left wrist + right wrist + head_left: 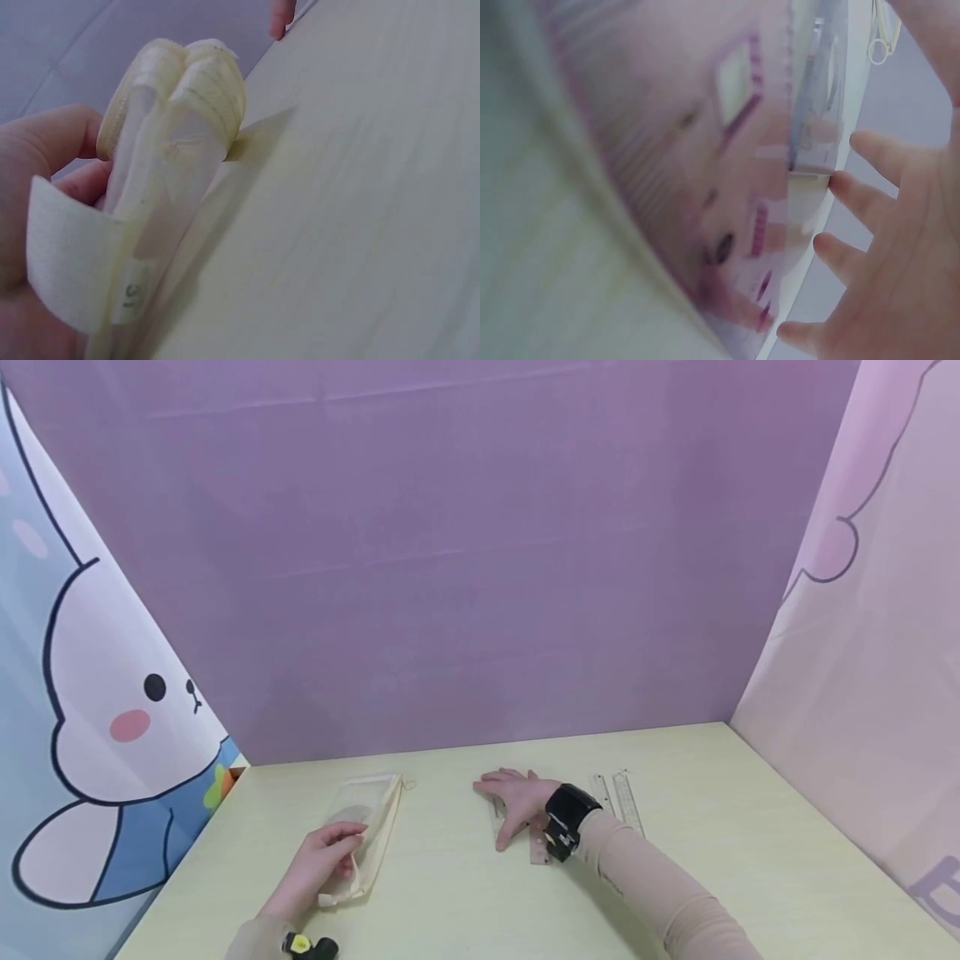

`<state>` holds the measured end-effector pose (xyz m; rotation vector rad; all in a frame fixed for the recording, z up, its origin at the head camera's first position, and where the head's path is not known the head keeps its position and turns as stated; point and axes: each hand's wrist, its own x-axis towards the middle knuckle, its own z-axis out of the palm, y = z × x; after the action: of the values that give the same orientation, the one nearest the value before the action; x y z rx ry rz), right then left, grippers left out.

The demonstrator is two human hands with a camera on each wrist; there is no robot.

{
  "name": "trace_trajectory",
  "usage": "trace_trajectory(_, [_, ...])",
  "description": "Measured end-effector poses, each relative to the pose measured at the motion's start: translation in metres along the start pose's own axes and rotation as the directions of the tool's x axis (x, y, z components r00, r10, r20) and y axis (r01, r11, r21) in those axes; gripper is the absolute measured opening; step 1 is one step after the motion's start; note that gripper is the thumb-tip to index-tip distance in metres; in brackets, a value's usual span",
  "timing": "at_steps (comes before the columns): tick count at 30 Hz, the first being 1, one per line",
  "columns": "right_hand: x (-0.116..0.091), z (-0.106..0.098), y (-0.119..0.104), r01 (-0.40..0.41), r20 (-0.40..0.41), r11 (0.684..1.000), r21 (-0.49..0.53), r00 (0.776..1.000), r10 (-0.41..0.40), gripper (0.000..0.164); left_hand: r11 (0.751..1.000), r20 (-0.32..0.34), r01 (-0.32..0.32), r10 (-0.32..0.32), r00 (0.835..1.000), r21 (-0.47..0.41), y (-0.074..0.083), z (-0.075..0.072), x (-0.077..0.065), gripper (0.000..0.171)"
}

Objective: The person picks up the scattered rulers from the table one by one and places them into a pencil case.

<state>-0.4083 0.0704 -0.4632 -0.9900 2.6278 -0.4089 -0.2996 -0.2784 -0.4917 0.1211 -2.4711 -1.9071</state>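
The left hand (326,860) is pinching a soft, translucent pouch (366,795) between fingers and thumb; the pouch is resting on the left part of the pale, faintly grained table (435,860), its cream fabric edging curving into rounded loops. The right hand (519,797) is holding its fingers wide apart, gripping nothing, over a flat, glossy pink template (538,852) and a clear, straight-edged ruler (817,97); whether the fingertips are touching either cannot be told. Two narrow, transparent strips (628,803) are lying farther right.
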Motion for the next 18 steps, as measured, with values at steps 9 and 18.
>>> trace_trajectory(9, [0.001, -0.001, -0.007, -0.016, 0.014, 0.998, 0.058, 1.000, 0.015, 0.111, 1.000, 0.002, -0.007, 0.007, 1.000, -0.002, -0.001, 0.000, -0.002, 0.029])
trace_trajectory(18, [0.009, -0.002, -0.007, -0.015, 0.019, 1.000, -0.026, 1.000, 0.015, 0.113, 1.000, 0.006, -0.001, 0.001, 1.000, 0.008, 0.000, 0.001, -0.001, 0.031])
